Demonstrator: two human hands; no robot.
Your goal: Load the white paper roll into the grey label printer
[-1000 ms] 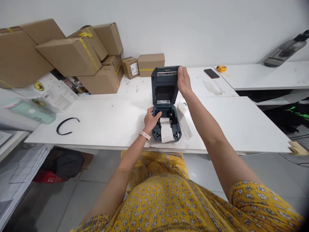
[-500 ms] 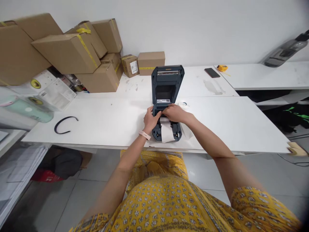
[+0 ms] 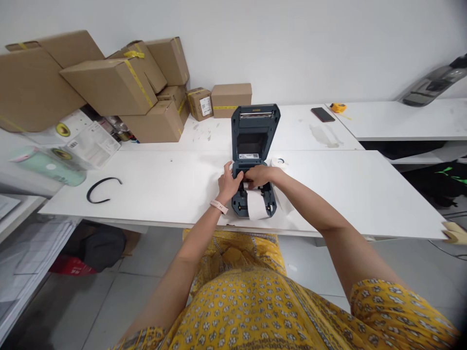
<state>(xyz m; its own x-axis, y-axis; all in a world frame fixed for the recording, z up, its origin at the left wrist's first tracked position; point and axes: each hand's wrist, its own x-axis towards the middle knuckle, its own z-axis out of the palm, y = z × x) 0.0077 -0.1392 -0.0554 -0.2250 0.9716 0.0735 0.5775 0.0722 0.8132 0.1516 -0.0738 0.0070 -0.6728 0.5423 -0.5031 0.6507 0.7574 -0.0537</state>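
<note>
A dark blue label printer (image 3: 255, 133) stands with its lid raised near the front edge of the white table. A strip of white label paper (image 3: 257, 204) lies across its lower part and hangs toward the front edge. At the printer's left side is my left hand (image 3: 229, 183), thumb reaching inside and the other fingers apart along the outer wall. My right hand (image 3: 258, 175) reaches into the body from the right with bent fingers, at the upper end of the paper. What its fingertips grip is hidden. A white roll (image 3: 279, 162) sits behind my right wrist.
Cardboard boxes (image 3: 109, 85) are piled at the back left, beside a mint-green bottle (image 3: 51, 167). A black headband (image 3: 98, 189) lies on the left of the table. A phone (image 3: 322, 114) and a yellow tape measure (image 3: 338, 107) are at the back right.
My right hand has moved slightly down and deeper into the printer, fingers more bent. My left hand stays at the printer's left side. The whole view has shifted a little.
</note>
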